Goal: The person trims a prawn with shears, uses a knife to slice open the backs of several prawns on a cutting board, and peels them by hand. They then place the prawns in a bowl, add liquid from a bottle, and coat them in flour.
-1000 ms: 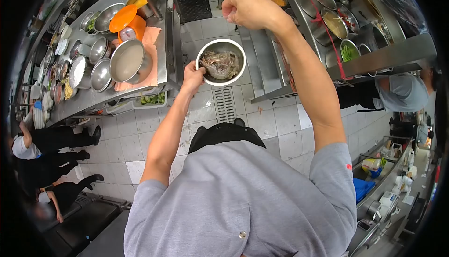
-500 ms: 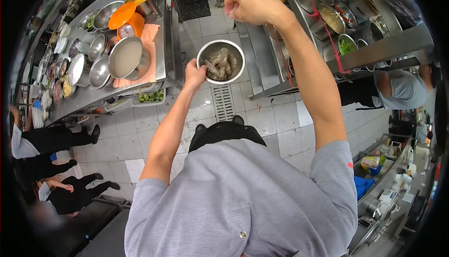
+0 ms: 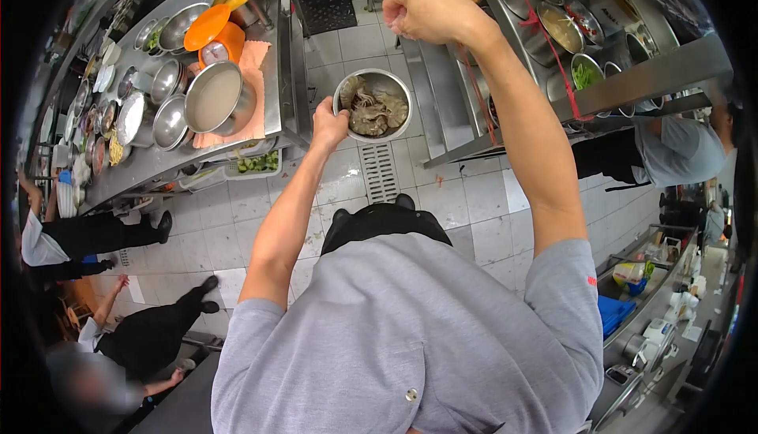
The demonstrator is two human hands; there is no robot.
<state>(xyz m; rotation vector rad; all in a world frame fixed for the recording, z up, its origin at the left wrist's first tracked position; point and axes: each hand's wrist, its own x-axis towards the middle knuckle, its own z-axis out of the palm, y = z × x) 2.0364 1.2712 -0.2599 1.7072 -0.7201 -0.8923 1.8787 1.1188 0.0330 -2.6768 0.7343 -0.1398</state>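
A round steel bowl (image 3: 403,126) hangs over the tiled floor, with raw grey shrimp (image 3: 374,110) heaped inside. My left hand (image 3: 329,124) grips its left rim, thumb at the edge and fingers around the outside. Above the bowl and to its right, my right hand (image 3: 425,9) is raised with its fingers curled together in a pinch. Whether anything is between those fingertips cannot be seen. That hand is beside the metal shelf on the right and does not touch the bowl.
On the left counter (image 3: 272,110) stand a pot of cloudy liquid (image 3: 215,99), an orange scale (image 3: 225,43) and several bowls. The right shelf (image 3: 632,79) holds food containers. Below is a floor drain (image 3: 380,172). A person (image 3: 150,339) is at lower left, another (image 3: 683,150) at right.
The shrimp have shifted and spread inside the bowl. My hands keep nearly the same places. At lower left, a person has moved closer with arms apart.
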